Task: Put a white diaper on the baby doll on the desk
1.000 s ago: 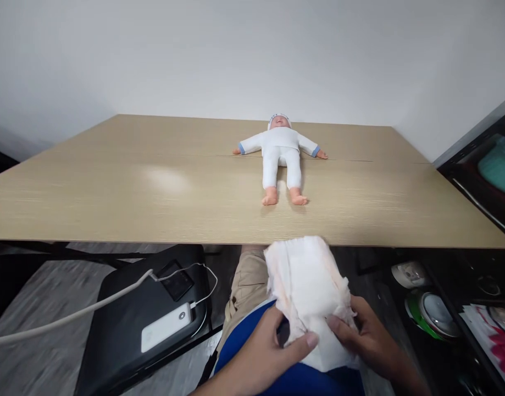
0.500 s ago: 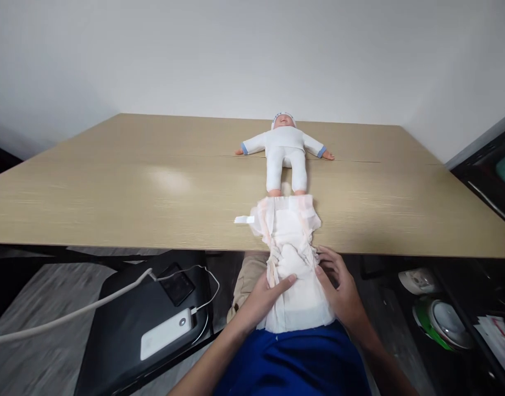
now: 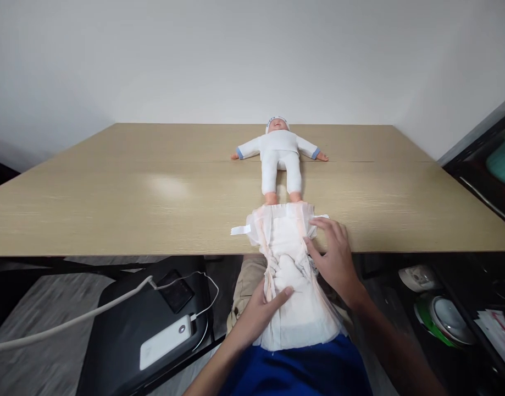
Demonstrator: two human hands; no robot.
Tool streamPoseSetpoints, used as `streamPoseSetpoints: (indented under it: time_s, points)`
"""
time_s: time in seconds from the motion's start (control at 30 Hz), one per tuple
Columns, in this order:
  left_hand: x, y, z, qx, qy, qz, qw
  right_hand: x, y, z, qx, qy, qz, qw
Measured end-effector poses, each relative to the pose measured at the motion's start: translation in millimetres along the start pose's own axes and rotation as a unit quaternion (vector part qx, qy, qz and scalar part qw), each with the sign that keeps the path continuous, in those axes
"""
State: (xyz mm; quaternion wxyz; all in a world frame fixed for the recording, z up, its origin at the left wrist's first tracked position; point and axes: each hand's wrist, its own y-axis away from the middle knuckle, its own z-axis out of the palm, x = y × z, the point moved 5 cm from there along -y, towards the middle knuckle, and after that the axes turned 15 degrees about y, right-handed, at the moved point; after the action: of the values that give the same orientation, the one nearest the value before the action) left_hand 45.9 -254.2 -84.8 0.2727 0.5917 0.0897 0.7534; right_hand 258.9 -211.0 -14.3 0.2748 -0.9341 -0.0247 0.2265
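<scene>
An unfolded white diaper (image 3: 287, 220) stretches from the table's front edge down over my lap, its ruffled leg cuffs standing up. My left hand (image 3: 266, 311) grips its left side, thumb on the inner lining and fingers underneath. At the upper right, my right hand (image 3: 332, 256) touches the side wing, fingers and thumb apart beside a white fastening tab that sticks out. Another tab (image 3: 240, 230) points left. Just beyond the diaper a baby doll (image 3: 280, 148) lies on its back, arms spread, in white clothes with blue cuffs and a cap.
The wooden table (image 3: 170, 220) reaches back to a pale wall. At lower left a black seat (image 3: 116, 330) carries a white power bank (image 3: 165, 341), a dark phone-like device (image 3: 177, 291) and cables. Dark shelving with lidded containers (image 3: 448, 319) stands at lower right.
My right hand has moved up from the diaper's middle edge to its upper right wing, where a tab now shows sticking out. My left hand keeps its hold. The view has shifted slightly.
</scene>
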Motion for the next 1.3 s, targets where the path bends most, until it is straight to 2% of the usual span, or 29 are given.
streamPoseSetpoints:
  time_s: [0.13, 0.2, 0.3, 0.37, 0.43, 0.53, 0.6, 0.67, 0.73, 0.8, 0.87, 0.93, 1.0, 1.03, 1.1, 1.2, 1.3]
  points:
    - [-2.6, -0.5, 4.7, -0.005, 0.005, 0.003, 1.000, -32.7, -15.8, 18.4, -0.094, 0.007, -0.086, 0.992]
    - [-0.6, -0.3, 5.0, -0.012, -0.014, 0.014, 1.000, -42.8, -19.6, 34.0, -0.133, 0.030, -0.104, 0.985]
    - [13.7, 2.9, -3.9, -0.035, -0.122, 0.048, 0.991, -43.0, -22.7, 60.7, -0.174, 0.058, -0.106, 0.977]
    - [32.7, 7.7, -16.2, -0.045, -0.232, 0.076, 0.969, -38.1, -22.3, 75.3, -0.193, 0.069, -0.108, 0.973]
    - [61.7, 12.7, -30.7, -0.026, -0.315, 0.121, 0.941, -33.8, -20.8, 83.6, -0.198, 0.078, -0.113, 0.970]
    - [120.7, 12.3, -43.3, 0.028, -0.347, 0.258, 0.901, -32.2, -18.9, 85.8, -0.189, 0.091, -0.119, 0.971]
    - [160.2, -1.6, -40.9, 0.039, -0.372, 0.371, 0.850, -33.5, -18.8, 84.5, -0.187, 0.099, -0.121, 0.970]
    - [191.2, -31.1, -30.5, 0.008, -0.450, 0.465, 0.762, -35.0, -19.6, 83.1, -0.191, 0.110, -0.121, 0.968]
    - [210.0, -74.4, -19.0, -0.051, -0.537, 0.506, 0.673, -35.8, -20.6, 82.3, -0.198, 0.121, -0.119, 0.965]
    - [216.4, -121.9, -9.4, -0.121, -0.623, 0.486, 0.601, -36.2, -21.2, 81.8, -0.204, 0.129, -0.118, 0.963]
    - [215.1, -159.9, -0.8, -0.161, -0.702, 0.453, 0.526, -36.8, -21.2, 81.4, -0.203, 0.132, -0.119, 0.963]
    - [208.7, -182.1, 8.8, -0.194, -0.755, 0.429, 0.457, -37.2, -20.6, 81.2, -0.200, 0.132, -0.117, 0.964]
    - [201.9, -190.8, 18.1, -0.225, -0.776, 0.422, 0.411, -37.6, -19.7, 81.1, -0.198, 0.129, -0.114, 0.965]
    - [199.7, -192.4, 21.7, -0.237, -0.778, 0.423, 0.400, -37.9, -19.3, 81.1, -0.197, 0.127, -0.113, 0.965]
    - [198.2, -194.2, 25.8, -0.257, -0.771, 0.427, 0.396, -38.8, -18.6, 80.6, -0.194, 0.122, -0.115, 0.967]
    - [200.5, -198.0, 26.8, -0.280, -0.743, 0.445, 0.414, -39.9, -17.6, 79.8, -0.190, 0.110, -0.120, 0.968]
    - [202.6, -201.5, 28.1, -0.300, -0.687, 0.494, 0.440, -40.4, -16.6, 79.7, -0.191, 0.103, -0.120, 0.969]
